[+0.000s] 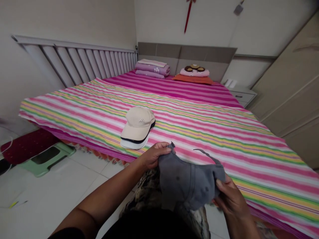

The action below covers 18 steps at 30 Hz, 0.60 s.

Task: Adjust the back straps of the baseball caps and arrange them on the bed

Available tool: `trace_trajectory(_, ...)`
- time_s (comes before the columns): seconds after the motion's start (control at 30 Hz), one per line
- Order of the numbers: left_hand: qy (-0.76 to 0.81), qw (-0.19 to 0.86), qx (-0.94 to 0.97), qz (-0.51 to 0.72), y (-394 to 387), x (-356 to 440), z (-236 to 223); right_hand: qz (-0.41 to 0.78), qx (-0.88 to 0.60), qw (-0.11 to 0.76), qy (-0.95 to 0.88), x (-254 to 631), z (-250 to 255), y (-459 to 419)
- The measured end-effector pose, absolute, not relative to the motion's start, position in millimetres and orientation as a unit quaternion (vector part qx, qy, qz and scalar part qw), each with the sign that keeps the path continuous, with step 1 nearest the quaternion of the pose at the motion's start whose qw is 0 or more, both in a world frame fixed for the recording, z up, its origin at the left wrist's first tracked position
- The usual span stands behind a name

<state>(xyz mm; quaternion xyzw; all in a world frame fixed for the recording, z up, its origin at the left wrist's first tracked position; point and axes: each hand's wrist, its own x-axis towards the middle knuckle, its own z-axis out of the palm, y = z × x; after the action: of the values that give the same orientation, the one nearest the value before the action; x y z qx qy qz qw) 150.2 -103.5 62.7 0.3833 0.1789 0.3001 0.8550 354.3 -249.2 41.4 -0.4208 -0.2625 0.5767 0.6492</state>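
Grey cloth [185, 181] hangs between both hands: the left hand [159, 154] clamps its strap end, the right hand [228, 196] grips the opposite edge, near stacked caps [138, 127] on the bed [199, 122].

Headboard [161, 53]: up at the far end of the bed [194, 92], grey-brown
Purple bedding [152, 70]: folded, stacked on the left
Pink-and-orange pile [194, 77]: over on the right, brown piece on top
Slatted rail [74, 45]: running down the left side
Green stool [66, 149]: down on floor tiles [79, 166]
White nightstand [244, 96]: tucked near the far right corner
Red ornament [188, 16]: hanging high
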Motion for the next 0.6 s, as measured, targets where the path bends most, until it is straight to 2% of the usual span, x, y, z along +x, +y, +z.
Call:
trace_trajectory(0.27,0.16,0.843,0.429,0.284,-123.2,148.1,75.3,0.598,-0.388,0.628,-0.312,333.8,57.8,-265.1)
trace_trajectory(0.6,0.144,0.833,0.483,0.226,-137.1,150.9,75.7,0.562,-0.353,0.676,-0.319,321.0,73.1,-265.9)
